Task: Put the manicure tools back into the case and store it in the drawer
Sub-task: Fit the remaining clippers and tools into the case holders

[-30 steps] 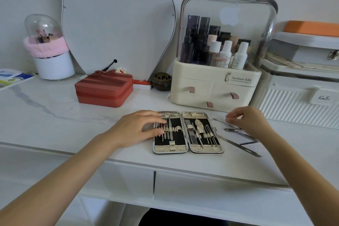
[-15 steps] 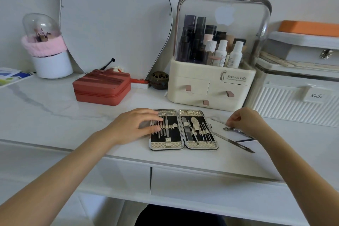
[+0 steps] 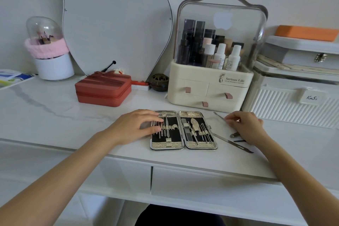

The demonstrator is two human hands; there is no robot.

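The manicure case (image 3: 184,145) lies open flat on the white table, with several steel tools strapped in both black halves. My left hand (image 3: 139,124) rests flat on the case's left half, fingers spread over the tools. My right hand (image 3: 245,126) is just right of the case, its fingertips pinched on a thin steel tool (image 3: 219,116) whose tip points to the upper left. A long steel tool (image 3: 233,143) and small nippers (image 3: 234,135) lie loose on the table beside that hand. The table's drawer (image 3: 201,183) below the case is closed.
A cream cosmetics organiser (image 3: 209,95) with small drawers stands right behind the case. A red zip box (image 3: 103,91) is at the back left, white storage boxes (image 3: 293,104) at the right, a brush holder (image 3: 49,64) far left. A mirror leans on the wall.
My right hand has closed its fingertips on the thin steel tool and lifted its end. My left hand stays on the case's left half. The camera has shifted slightly.
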